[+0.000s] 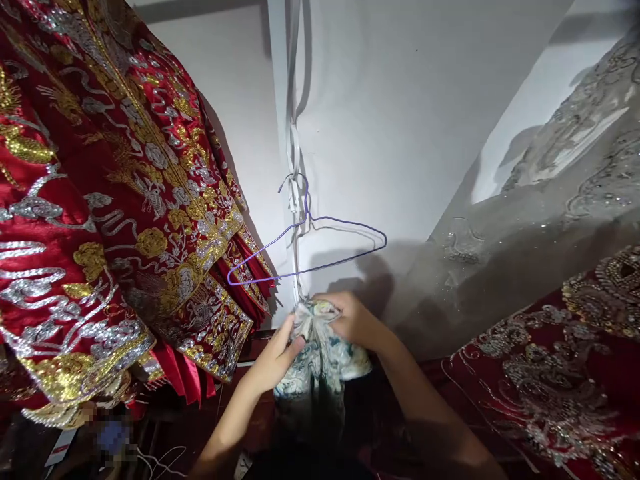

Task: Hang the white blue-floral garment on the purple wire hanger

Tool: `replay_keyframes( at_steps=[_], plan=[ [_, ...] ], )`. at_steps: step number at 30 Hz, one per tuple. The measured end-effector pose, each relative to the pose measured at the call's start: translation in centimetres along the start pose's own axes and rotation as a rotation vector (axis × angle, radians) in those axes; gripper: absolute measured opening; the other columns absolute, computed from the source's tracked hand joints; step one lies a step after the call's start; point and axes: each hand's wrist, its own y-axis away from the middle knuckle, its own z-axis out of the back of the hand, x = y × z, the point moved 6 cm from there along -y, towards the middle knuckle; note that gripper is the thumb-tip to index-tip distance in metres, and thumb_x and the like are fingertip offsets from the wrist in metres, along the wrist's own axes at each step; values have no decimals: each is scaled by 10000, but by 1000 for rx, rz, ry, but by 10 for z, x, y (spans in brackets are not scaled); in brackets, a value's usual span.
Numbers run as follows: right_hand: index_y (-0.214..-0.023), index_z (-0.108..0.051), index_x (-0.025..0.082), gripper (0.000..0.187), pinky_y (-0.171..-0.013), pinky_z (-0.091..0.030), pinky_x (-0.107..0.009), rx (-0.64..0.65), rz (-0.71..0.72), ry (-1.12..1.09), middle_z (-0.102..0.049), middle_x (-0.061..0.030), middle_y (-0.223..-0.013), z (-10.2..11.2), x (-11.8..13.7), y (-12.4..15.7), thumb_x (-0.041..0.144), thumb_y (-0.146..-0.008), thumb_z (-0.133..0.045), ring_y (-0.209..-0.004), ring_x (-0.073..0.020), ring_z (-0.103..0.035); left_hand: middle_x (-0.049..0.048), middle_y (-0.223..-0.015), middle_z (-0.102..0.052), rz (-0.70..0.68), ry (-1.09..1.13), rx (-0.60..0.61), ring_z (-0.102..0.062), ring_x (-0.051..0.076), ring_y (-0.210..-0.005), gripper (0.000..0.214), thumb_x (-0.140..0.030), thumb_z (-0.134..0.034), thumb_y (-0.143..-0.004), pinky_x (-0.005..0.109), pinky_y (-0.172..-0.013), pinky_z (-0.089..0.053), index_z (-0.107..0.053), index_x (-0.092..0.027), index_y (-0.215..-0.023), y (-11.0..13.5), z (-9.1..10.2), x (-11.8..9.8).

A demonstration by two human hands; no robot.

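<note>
A pale garment with a blue-green and yellow pattern (320, 353) hangs low in the middle, its cloth gathered at the top. My left hand (277, 350) grips its left upper edge, thumb pressed on the front. On the other side my right hand (350, 320) is closed on the upper right edge, the fingertips partly hidden behind cloth. Just above both hands, a purple wire hanger (307, 223) hangs bare by its hook from a white cord (294, 147) on the wall.
Red garments with gold and silver embroidery (150, 200) fill the left side. At right hang a sheer beaded fabric (460, 267) and a dark red embroidered garment (560, 373). A white wall (400, 120) stands behind. Thin white cables (165, 460) lie at lower left.
</note>
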Motion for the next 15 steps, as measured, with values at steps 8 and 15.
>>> replay_keyframes(
  at_steps=[8,15],
  plan=[
    [-1009,-698,199,265,-782,-528,-353,-304,-196,151,-750,-75,-945,20,-59,-34,346,-885,-515,-909,-271,-689,24,-767,-673,192,-410,103,-584,191,-699,436,-534,-465,-956,267,-672,-433,-664,-160,-854,38,61,39],
    [-829,-715,224,270,-779,-515,-365,-360,-245,222,-744,-84,-882,47,-74,-16,478,-818,-624,-896,-309,-684,87,-1110,-719,87,-497,98,-660,273,-1009,305,-450,-562,-916,336,-884,-493,-735,-211,-990,30,122,1]
  ],
)
